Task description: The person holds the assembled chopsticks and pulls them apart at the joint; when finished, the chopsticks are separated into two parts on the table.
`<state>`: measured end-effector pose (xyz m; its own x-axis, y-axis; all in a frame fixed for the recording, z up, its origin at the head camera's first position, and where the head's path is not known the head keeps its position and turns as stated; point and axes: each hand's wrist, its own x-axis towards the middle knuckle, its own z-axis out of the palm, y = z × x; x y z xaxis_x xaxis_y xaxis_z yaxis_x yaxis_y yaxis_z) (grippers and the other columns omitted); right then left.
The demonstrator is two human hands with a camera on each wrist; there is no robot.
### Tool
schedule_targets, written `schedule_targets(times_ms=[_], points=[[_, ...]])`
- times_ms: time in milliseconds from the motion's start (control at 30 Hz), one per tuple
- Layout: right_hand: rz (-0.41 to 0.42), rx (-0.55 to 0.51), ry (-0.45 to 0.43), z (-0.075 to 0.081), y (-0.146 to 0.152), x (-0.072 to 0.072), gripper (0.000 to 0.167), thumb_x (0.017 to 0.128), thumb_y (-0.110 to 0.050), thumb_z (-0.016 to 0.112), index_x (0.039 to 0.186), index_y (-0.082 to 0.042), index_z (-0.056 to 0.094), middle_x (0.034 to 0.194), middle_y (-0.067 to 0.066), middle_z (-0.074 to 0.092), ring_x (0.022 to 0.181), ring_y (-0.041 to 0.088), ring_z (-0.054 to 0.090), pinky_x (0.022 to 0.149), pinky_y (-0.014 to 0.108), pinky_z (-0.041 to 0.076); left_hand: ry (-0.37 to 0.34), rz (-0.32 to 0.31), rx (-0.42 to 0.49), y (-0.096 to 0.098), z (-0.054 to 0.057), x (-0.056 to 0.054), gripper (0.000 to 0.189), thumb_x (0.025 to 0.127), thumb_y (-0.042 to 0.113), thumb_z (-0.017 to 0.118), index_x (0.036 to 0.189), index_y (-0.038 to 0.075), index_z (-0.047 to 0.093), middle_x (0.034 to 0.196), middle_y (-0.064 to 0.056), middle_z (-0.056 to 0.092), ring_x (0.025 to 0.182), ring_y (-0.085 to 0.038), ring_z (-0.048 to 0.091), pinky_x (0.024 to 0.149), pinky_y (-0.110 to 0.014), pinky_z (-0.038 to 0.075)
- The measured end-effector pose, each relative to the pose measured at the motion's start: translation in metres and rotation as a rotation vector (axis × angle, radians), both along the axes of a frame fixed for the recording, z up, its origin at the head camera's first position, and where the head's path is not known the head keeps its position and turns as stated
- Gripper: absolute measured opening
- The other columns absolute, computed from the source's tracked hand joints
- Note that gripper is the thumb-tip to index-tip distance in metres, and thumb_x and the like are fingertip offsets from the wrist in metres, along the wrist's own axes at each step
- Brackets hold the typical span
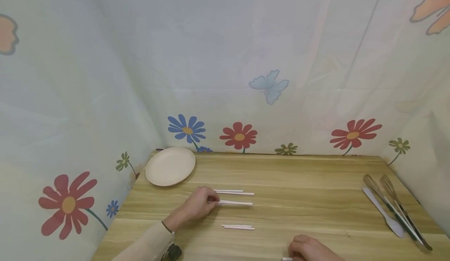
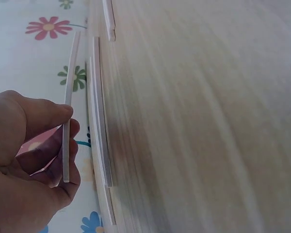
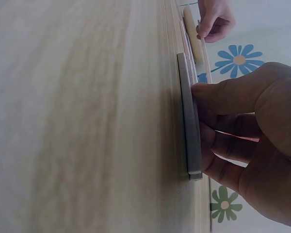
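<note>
My left hand (image 1: 201,203) pinches a thin white stick (image 2: 67,141) between thumb and fingers, a little above the wooden table. Two similar sticks (image 1: 233,192) lie side by side just beyond that hand. A shorter pair of white sticks (image 1: 239,227) rests nearer to me. At the front of the table, my right hand (image 1: 311,249) has its thumb and curled fingertips on a flat white stick (image 3: 189,116). That stick lies low along the tabletop, and only its end shows in the head view.
A round cream plate (image 1: 170,166) sits at the back left corner. On the right lie a pale spoon (image 1: 384,213) and two long-handled utensils (image 1: 395,206). Flower-printed cloth (image 1: 239,77) hangs around the wooden table (image 1: 302,198) at the back and both sides.
</note>
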<state>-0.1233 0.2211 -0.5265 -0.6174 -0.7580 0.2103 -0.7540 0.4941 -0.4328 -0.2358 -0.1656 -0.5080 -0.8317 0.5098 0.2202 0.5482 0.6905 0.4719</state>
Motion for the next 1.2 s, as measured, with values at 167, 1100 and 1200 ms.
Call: schedule_targets(times_ms=[167, 1100, 1200], points=[[-0.004, -0.003, -0.021, 0.001, 0.000, 0.000, 0.011, 0.083, -0.011, 0.070, 0.082, -0.021, 0.065, 0.079, -0.021, 0.050, 0.071, -0.011, 0.041, 0.057, 0.011, 0.038, -0.021, 0.008, -0.001, 0.001, 0.005, 0.000, 0.005, 0.083, 0.011, 0.073, 0.087, 0.013, 0.075, 0.079, 0.008, 0.065, 0.071, -0.003, 0.055, 0.065, -0.020, 0.047], [-0.020, -0.088, 0.041, 0.018, -0.001, -0.001, 0.012, 0.086, -0.009, 0.071, 0.092, -0.018, 0.069, 0.087, -0.015, 0.060, 0.078, -0.007, 0.051, 0.062, 0.015, 0.046, 0.039, -0.027, -0.026, 0.013, 0.029, 0.003, 0.005, 0.084, 0.010, 0.073, 0.088, 0.011, 0.076, 0.080, 0.006, 0.066, 0.074, -0.005, 0.057, 0.068, -0.021, 0.050], [-0.031, -0.122, 0.097, 0.022, -0.002, -0.001, 0.015, 0.086, -0.008, 0.071, 0.096, -0.018, 0.068, 0.091, -0.012, 0.061, 0.082, -0.005, 0.053, 0.064, 0.016, 0.048, 0.039, -0.031, -0.023, 0.016, 0.033, 0.004, 0.005, 0.084, 0.011, 0.073, 0.088, 0.011, 0.076, 0.080, 0.006, 0.067, 0.075, -0.005, 0.058, 0.069, -0.021, 0.050]])
